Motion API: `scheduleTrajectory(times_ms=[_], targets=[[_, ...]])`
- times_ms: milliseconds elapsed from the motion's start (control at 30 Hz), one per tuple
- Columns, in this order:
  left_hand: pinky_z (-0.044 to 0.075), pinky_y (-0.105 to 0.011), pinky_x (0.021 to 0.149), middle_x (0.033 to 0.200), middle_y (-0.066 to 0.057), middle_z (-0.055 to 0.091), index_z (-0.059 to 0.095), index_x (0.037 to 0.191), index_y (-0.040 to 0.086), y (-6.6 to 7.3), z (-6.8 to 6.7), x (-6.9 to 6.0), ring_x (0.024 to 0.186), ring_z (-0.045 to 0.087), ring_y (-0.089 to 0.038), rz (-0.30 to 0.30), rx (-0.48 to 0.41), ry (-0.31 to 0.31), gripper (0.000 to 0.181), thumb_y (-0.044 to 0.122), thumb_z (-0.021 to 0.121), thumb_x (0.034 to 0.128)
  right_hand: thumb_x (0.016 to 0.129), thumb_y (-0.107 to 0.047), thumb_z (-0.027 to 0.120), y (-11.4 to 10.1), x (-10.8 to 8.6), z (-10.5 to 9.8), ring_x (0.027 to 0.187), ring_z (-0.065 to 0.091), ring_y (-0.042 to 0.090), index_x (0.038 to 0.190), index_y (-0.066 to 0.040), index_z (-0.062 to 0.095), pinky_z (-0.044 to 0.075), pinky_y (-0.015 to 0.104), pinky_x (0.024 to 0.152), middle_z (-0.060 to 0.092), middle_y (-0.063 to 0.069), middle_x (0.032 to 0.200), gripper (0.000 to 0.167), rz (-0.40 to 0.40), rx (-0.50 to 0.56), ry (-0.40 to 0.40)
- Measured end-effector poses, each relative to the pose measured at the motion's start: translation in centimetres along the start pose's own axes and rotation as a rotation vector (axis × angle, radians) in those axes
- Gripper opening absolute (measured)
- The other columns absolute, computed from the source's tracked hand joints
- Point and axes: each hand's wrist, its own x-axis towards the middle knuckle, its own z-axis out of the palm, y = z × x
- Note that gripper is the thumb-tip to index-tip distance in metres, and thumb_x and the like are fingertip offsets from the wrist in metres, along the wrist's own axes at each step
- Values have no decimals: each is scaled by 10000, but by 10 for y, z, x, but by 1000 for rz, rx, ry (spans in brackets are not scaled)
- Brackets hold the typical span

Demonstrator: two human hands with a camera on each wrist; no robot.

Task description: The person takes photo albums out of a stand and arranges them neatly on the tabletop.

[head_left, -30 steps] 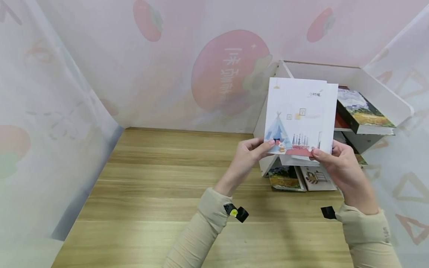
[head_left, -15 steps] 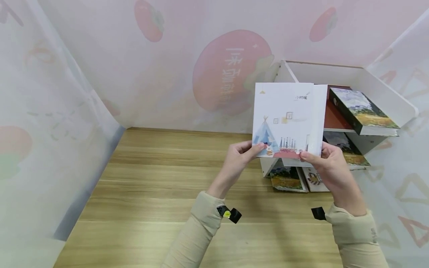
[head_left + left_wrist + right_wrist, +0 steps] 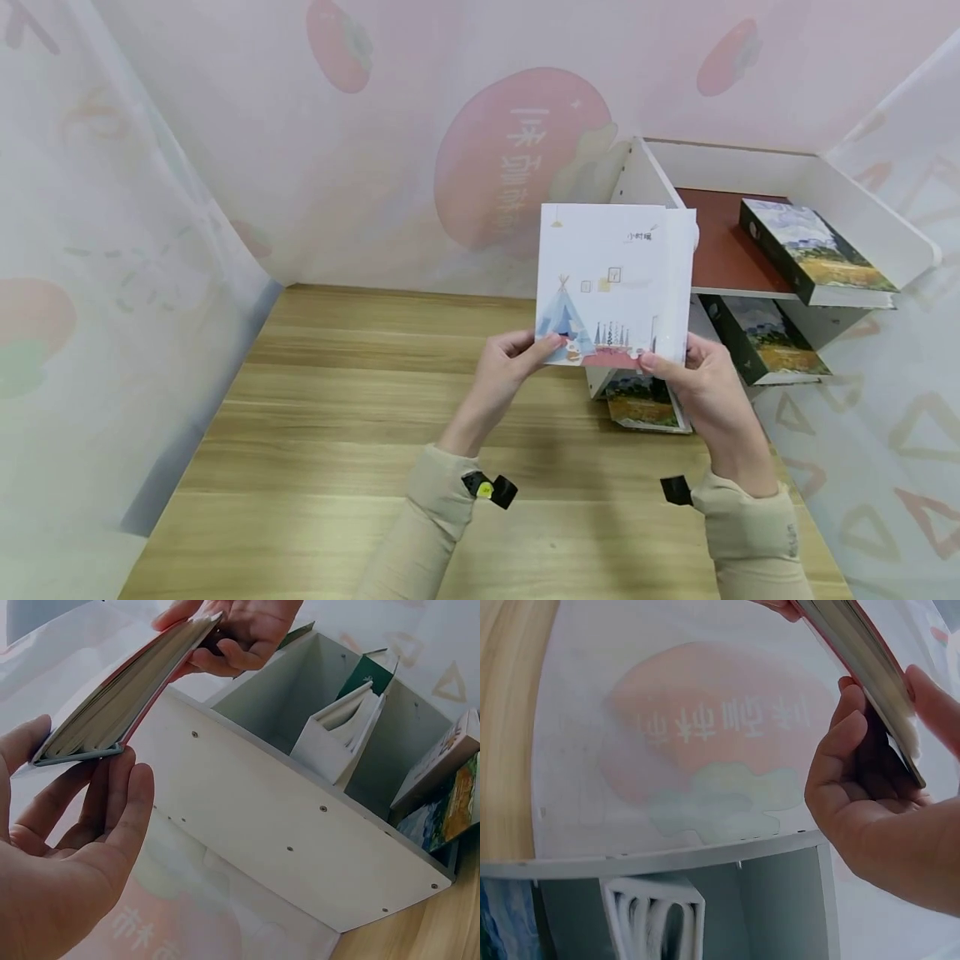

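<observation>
A white notebook (image 3: 600, 242) with a blue tent drawing on its cover is held up between both hands in the head view. At its lower left corner, my left hand (image 3: 504, 367) pinches it, thumb on the front cover. My right hand (image 3: 708, 387) grips the lower right corner the same way. In the left wrist view the book's page edges (image 3: 112, 701) face the camera, the left fingers (image 3: 116, 795) lying underneath. The right wrist view has the right hand (image 3: 885, 802) curled beneath the tilted book (image 3: 859, 652).
A white shelf (image 3: 652, 179) stands at the right. Thick books with landscape covers lie on its upper board (image 3: 813, 242), middle board (image 3: 776, 333) and at the bottom (image 3: 641, 400). A white book (image 3: 341, 735) stands in one compartment. Wooden table (image 3: 375, 417) and printed curtains surround this.
Both hands have carried the notebook left and slightly down, away from the shelf front. More of the shelf's upper and middle boards shows. The grip of each hand looks the same.
</observation>
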Motion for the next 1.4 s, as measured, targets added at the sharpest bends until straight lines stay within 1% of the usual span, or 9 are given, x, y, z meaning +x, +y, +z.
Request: scheduleTrajectory(times_ms=[33,167,333,467,567,800,933,1100,1400], targets=[[514,-412,953,1070,-147,705,712,1128,-20,0,-2,-2,1013,655,-281,-3,2,2,430,354,719,915,959,56,592,2,-1,2,1058,597,161,1317,29,589,491,261,879,672,98,1195,358,0,4,2],[503,-414,970,1093,-151,699,715,1134,-8,0,-8,-11,1044,645,-292,2,9,3,437,373,714,917,961,56,589,8,-3,10,1169,570,191,1342,43,562,467,271,962,651,100,1244,383,-10,4,-6],[504,-419,970,1101,-162,694,713,1119,-35,-1,-15,-20,1047,646,-292,21,9,15,373,294,693,946,950,36,621,16,-7,18,1183,555,192,1330,47,573,471,266,946,649,105,1252,383,5,-14,6],[508,-429,962,1096,-176,693,699,1118,-68,-5,-20,-27,1034,655,-287,18,-2,34,335,227,675,961,948,17,634,24,-10,25,1172,558,185,1341,37,568,463,259,930,645,104,1260,398,33,-5,15],[508,-428,962,1091,-182,694,693,1137,-68,-8,-22,-31,1024,660,-291,21,-6,52,350,231,683,955,944,7,645,29,-13,28,1142,570,169,1332,34,577,464,256,915,652,100,1249,394,51,-5,26],[528,-427,930,1049,-200,694,691,1121,-88,-17,-28,-44,968,670,-273,39,-14,115,369,231,708,937,919,2,682,43,-17,36,987,592,137,1283,48,604,477,243,803,677,105,1192,374,76,5,45],[531,-419,923,1043,-200,696,689,1119,-92,-20,-33,-52,959,676,-267,26,-5,147,363,221,709,937,906,19,689,50,-18,42,989,615,153,1259,83,600,508,254,817,684,118,1167,370,74,0,38],[540,-413,910,1027,-204,700,697,1096,-90,-22,-40,-61,948,680,-278,24,22,175,332,206,697,945,896,4,707,57,-20,50,997,617,170,1252,85,607,507,268,825,686,131,1158,378,97,-7,34],[561,-401,869,991,-182,714,720,1053,-77,-23,-46,-68,919,689,-265,32,84,206,308,211,698,946,898,-19,711,68,-19,55,1005,621,193,1295,69,583,512,276,824,666,137,1204,426,141,26,28]])
